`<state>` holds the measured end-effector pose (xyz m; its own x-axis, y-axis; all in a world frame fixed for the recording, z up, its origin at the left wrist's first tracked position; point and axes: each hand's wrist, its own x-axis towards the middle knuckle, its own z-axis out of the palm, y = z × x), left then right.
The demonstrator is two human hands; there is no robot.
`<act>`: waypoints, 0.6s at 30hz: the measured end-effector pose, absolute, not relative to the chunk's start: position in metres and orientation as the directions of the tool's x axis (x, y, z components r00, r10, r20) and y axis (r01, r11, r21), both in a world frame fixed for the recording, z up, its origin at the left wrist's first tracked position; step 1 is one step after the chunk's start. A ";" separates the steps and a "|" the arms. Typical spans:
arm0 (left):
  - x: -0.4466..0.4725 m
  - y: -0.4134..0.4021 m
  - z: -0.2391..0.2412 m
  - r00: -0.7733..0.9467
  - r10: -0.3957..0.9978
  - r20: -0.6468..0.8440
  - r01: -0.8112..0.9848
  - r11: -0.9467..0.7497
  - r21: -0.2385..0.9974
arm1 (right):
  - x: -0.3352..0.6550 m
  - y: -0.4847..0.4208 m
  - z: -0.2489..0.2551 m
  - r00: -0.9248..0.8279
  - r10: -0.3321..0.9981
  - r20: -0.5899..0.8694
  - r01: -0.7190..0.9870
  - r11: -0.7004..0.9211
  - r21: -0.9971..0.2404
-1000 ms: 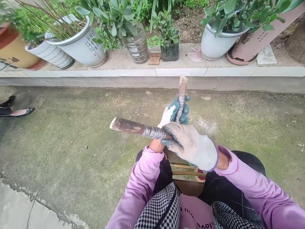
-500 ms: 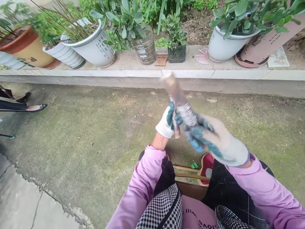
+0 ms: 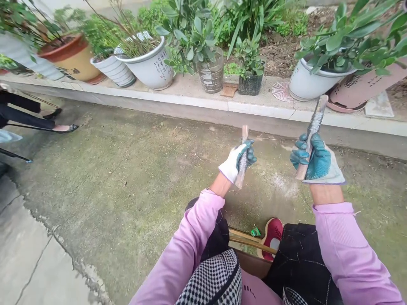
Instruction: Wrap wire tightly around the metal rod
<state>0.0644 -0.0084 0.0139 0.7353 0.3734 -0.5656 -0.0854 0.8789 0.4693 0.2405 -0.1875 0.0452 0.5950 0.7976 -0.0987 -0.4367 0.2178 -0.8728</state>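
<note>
My left hand point(image 3: 234, 162), in a white work glove with a teal coated palm, is wrapped round a short wooden stick point(image 3: 244, 132) wound with thin silvery wire. In my right hand point(image 3: 322, 166), gloved alike, a second wooden stick point(image 3: 321, 105) with wire coiled round its middle leans up to the right. A thin strand of wire point(image 3: 276, 139) runs almost level from one hand to the other. Both sticks are held above the concrete ground, apart from each other.
Potted plants, among them a white pot point(image 3: 148, 65) and a dark square pot point(image 3: 251, 82), line a low ledge point(image 3: 203, 99) in front. Below me are a red shoe point(image 3: 274, 233) and a small green wrapper point(image 3: 255, 231). Another person's foot point(image 3: 65, 128) shows at the left.
My right hand has moved right, away from the left hand, carrying its stick, and has turned palm-side inward. The strand between the hands now shows. The view has shifted slightly.
</note>
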 end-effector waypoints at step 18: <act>0.066 -0.008 0.000 0.669 0.468 -0.578 -0.207 0.864 0.460 | 0.246 -0.196 0.032 0.652 0.726 -0.219 -0.491 0.184 -0.851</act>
<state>0.0657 -0.0084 0.0001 0.6692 0.4675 -0.5776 -0.2065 0.8637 0.4598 0.2460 -0.1958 0.0318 0.6520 0.7258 -0.2194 -0.4911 0.1838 -0.8515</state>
